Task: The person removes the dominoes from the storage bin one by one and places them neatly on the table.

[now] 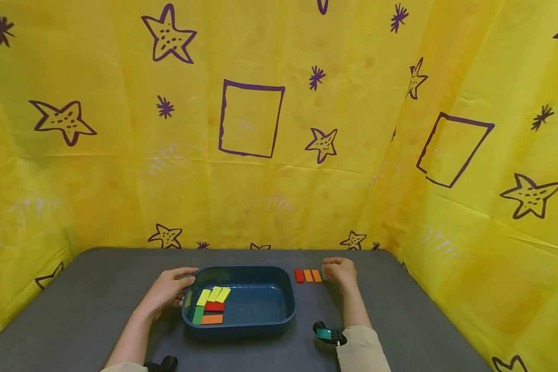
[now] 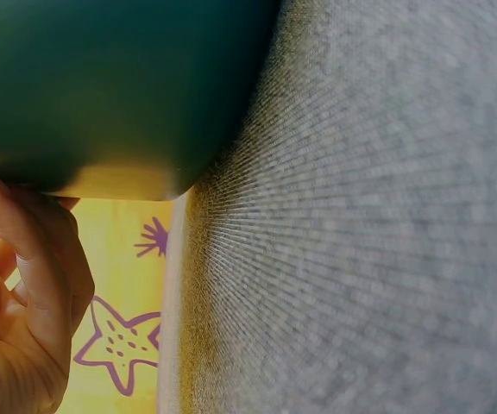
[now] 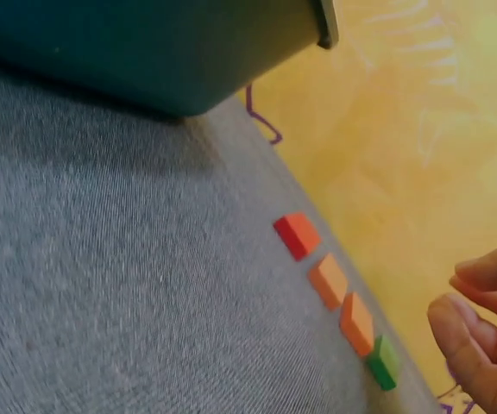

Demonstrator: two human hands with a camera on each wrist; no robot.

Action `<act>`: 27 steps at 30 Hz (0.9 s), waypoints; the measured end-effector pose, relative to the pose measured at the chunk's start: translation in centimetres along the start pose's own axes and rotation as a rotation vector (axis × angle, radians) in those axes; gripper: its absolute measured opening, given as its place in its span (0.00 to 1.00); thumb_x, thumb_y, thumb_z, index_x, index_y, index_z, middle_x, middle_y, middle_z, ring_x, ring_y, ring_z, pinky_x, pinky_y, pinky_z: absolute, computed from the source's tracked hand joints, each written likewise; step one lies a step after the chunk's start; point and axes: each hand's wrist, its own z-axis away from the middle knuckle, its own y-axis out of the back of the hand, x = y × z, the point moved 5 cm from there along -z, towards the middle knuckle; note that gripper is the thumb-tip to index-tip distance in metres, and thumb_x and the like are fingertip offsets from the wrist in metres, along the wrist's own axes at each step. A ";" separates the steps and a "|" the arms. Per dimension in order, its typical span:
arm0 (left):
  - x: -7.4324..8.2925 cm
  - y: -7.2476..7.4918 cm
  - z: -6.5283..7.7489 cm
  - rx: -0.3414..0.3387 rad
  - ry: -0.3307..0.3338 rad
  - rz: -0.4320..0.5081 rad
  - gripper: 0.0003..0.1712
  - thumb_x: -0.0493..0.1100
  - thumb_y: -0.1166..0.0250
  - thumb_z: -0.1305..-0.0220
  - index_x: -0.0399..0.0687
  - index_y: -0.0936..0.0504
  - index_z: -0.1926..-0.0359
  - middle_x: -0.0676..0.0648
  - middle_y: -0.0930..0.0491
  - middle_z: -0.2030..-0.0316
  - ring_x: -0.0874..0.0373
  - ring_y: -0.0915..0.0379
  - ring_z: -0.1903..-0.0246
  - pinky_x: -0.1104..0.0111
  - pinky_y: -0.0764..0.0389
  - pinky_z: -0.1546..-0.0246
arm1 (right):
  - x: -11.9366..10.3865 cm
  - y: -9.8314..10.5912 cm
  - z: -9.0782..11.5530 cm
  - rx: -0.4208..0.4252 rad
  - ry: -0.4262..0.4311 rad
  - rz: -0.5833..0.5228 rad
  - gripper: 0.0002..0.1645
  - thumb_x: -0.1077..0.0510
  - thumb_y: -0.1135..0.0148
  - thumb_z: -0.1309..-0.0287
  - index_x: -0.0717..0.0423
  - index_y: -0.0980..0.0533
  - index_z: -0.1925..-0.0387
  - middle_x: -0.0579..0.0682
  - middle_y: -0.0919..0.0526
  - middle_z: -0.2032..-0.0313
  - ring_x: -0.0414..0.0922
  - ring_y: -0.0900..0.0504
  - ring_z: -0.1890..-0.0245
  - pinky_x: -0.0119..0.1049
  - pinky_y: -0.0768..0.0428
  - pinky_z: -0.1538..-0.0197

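A dark blue plastic bin (image 1: 260, 325) stands on the table, and my left hand (image 1: 168, 288) holds its left rim, thumb at the edge and fingers along the outer wall. In the left wrist view that hand's fingers (image 2: 37, 250) touch the bin wall. Near the right end of a row of small flat blocks is my right hand (image 1: 341, 271), its thumb and fingers slightly apart with nothing seen between them. The row has a red block (image 3: 298, 235), two orange blocks (image 3: 328, 281) and a green block (image 3: 383, 363); the right hand partly hides the green one in the head view.
Inside the bin's left part lie three yellow blocks (image 1: 215, 294), a red block (image 1: 214, 307), a green block (image 1: 198, 314) and an orange block (image 1: 212, 319). A yellow patterned curtain (image 1: 260, 196) encloses the grey table (image 1: 395, 310) at the back and sides.
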 end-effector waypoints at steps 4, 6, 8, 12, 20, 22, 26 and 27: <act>0.0 0.0 0.1 0.000 0.004 -0.002 0.26 0.41 0.47 0.28 0.34 0.32 0.33 0.41 0.19 0.63 0.58 0.27 0.79 0.69 0.20 0.76 | -0.9 -0.5 0.2 -0.026 0.018 -0.025 0.17 0.64 0.38 0.40 0.67 0.19 0.50 0.66 0.15 0.52 0.57 0.13 0.52 0.43 0.14 0.52; 0.1 0.0 0.1 0.002 0.006 0.001 0.26 0.41 0.47 0.28 0.34 0.32 0.33 0.41 0.19 0.63 0.58 0.27 0.79 0.69 0.20 0.76 | -1.5 -0.9 0.4 -0.050 0.035 -0.037 0.17 0.64 0.38 0.39 0.66 0.19 0.49 0.67 0.17 0.49 0.59 0.15 0.48 0.46 0.16 0.47; 0.1 0.0 0.1 -0.002 -0.001 -0.004 0.27 0.41 0.47 0.28 0.33 0.32 0.33 0.41 0.19 0.64 0.57 0.26 0.78 0.69 0.20 0.76 | -2.1 -1.3 0.7 -0.075 0.050 -0.055 0.19 0.63 0.38 0.39 0.66 0.20 0.47 0.67 0.18 0.47 0.60 0.16 0.46 0.49 0.18 0.44; 0.0 0.1 0.1 0.001 0.002 -0.003 0.27 0.42 0.47 0.28 0.34 0.32 0.33 0.41 0.19 0.64 0.57 0.26 0.78 0.69 0.20 0.76 | -3.3 -2.3 1.2 -0.107 0.100 -0.063 0.20 0.62 0.35 0.40 0.67 0.20 0.47 0.67 0.18 0.47 0.59 0.15 0.48 0.50 0.18 0.44; 0.0 0.0 0.0 -0.006 0.000 -0.005 0.27 0.42 0.47 0.28 0.34 0.32 0.33 0.40 0.19 0.63 0.58 0.26 0.78 0.69 0.20 0.76 | -4.4 -4.2 2.0 -0.131 0.173 -0.066 0.18 0.63 0.32 0.43 0.65 0.18 0.51 0.65 0.14 0.53 0.56 0.12 0.55 0.48 0.16 0.49; 0.0 0.0 0.0 0.001 0.007 -0.001 0.26 0.41 0.47 0.28 0.34 0.31 0.33 0.41 0.19 0.64 0.58 0.27 0.79 0.69 0.20 0.76 | -4.7 -4.6 2.2 -0.136 0.193 -0.062 0.17 0.63 0.32 0.44 0.65 0.17 0.52 0.65 0.14 0.54 0.56 0.12 0.56 0.48 0.15 0.49; 0.0 0.0 0.0 0.001 0.002 -0.005 0.26 0.41 0.47 0.28 0.34 0.32 0.33 0.41 0.19 0.65 0.58 0.27 0.79 0.69 0.21 0.76 | -5.5 -5.5 2.8 -0.167 0.241 -0.065 0.17 0.64 0.31 0.45 0.66 0.18 0.53 0.65 0.14 0.56 0.57 0.12 0.56 0.47 0.15 0.51; 0.0 0.0 0.0 0.006 0.009 -0.002 0.26 0.41 0.47 0.28 0.35 0.31 0.33 0.42 0.19 0.65 0.58 0.27 0.79 0.69 0.21 0.77 | -5.7 -5.8 2.9 -0.179 0.255 -0.071 0.17 0.65 0.31 0.45 0.67 0.18 0.53 0.65 0.14 0.56 0.57 0.12 0.57 0.47 0.15 0.51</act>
